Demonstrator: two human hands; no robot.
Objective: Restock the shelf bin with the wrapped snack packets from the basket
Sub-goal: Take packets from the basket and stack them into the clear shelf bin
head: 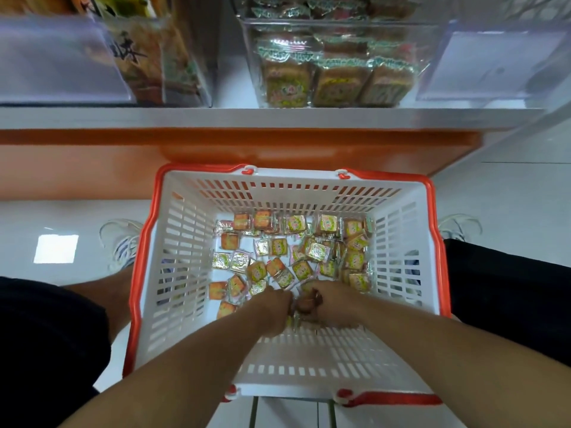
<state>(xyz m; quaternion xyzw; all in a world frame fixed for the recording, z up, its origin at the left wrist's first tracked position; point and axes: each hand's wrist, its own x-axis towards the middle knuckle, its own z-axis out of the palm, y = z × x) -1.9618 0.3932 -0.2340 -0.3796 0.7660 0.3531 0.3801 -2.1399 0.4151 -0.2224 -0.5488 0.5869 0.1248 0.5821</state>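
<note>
A white basket [185, 242] with an orange rim stands on the floor between my knees. Several small wrapped snack packets [312, 251] lie loose across its bottom. Both hands reach down inside, close together near the basket's near side. My left hand [273, 307] has its fingers curled onto packets at the bottom. My right hand [330, 304] grips a bunch of packets, and its fingers hide most of them. On the white shelf above, a clear shelf bin [340, 29] holds several of the same packets, stacked behind its front wall.
A clear bin [148, 63] of larger snack bags stands at the shelf's left, with clear plastic label holders [500, 63] at both sides. An orange base panel [92, 162] runs under the shelf. My shoes [123, 242] rest on the glossy white floor beside the basket.
</note>
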